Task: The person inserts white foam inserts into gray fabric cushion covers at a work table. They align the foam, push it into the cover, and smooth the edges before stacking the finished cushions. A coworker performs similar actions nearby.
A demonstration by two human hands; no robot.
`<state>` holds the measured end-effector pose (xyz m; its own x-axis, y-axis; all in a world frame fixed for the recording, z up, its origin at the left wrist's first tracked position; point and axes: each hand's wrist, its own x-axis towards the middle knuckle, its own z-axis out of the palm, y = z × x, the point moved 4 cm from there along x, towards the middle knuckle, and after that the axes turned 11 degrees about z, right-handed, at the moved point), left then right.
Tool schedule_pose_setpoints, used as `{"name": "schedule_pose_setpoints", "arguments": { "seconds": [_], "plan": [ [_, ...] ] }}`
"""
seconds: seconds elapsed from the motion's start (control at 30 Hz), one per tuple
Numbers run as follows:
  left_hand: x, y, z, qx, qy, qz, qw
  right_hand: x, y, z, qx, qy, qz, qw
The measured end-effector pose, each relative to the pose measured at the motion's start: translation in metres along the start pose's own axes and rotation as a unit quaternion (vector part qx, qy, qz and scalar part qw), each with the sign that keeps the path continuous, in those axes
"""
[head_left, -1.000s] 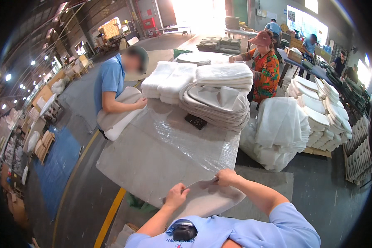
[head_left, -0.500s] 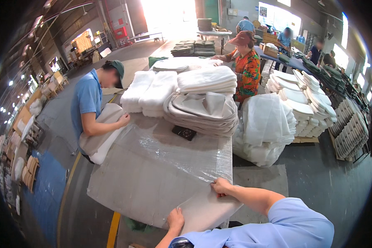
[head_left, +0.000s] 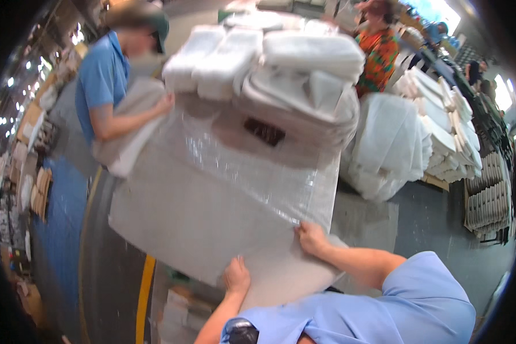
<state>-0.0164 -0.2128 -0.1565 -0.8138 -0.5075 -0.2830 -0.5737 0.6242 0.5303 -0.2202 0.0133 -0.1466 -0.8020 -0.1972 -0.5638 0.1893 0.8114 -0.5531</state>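
Note:
A light grey fabric piece (head_left: 281, 278) lies over the near end of the table, close to my body. My left hand (head_left: 237, 276) pinches its left edge, fingers closed. On the far right edge of the same piece, my right hand (head_left: 313, 238) has its fingers curled and closed. Clear plastic film (head_left: 241, 178) covers part of the table (head_left: 172, 212) beyond my hands, and its wrinkled edge runs up to my right hand. Motion blur softens both hands' fingertips.
White padded stacks (head_left: 226, 60) and folded grey covers (head_left: 298, 100) fill the table's far end, beside a dark flat object (head_left: 264, 132). At the left, a co-worker (head_left: 106, 86) holds a grey-and-white piece. Plastic-wrapped bundles (head_left: 387, 146) stand right of the table.
The view has tilted downward, so the table and stacks sit higher in the picture. Both my hands keep their grip on the fabric piece; the co-worker at the left still holds theirs.

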Motion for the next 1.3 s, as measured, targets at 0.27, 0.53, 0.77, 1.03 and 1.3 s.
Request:
{"name": "schedule_pose_setpoints", "arguments": {
  "seconds": [0.27, 0.53, 0.77, 1.03, 1.3],
  "plan": [
    [0.004, 0.000, 0.003, -0.008, 0.016, 0.029, 0.999, 0.009, 0.006, 0.004, -0.018, 0.024, -0.031, 0.999],
    [0.027, 0.017, -0.018, -0.032, -0.206, 0.023, 0.978, -0.004, -0.021, -0.013, 0.009, -0.038, 0.005, 0.999],
    [0.006, 0.025, 0.011, -0.004, -0.004, 0.067, 0.998, 0.002, -0.001, -0.003, -0.001, 0.002, -0.010, 1.000],
    [0.021, 0.020, 0.022, 0.006, 0.036, 0.087, 0.996, 0.015, 0.006, 0.005, -0.018, 0.053, -0.049, 0.997],
    [0.021, 0.008, -0.014, -0.086, -0.114, 0.070, 0.987, -0.001, -0.002, -0.022, 0.045, -0.087, 0.046, 0.994]
  ]
}}
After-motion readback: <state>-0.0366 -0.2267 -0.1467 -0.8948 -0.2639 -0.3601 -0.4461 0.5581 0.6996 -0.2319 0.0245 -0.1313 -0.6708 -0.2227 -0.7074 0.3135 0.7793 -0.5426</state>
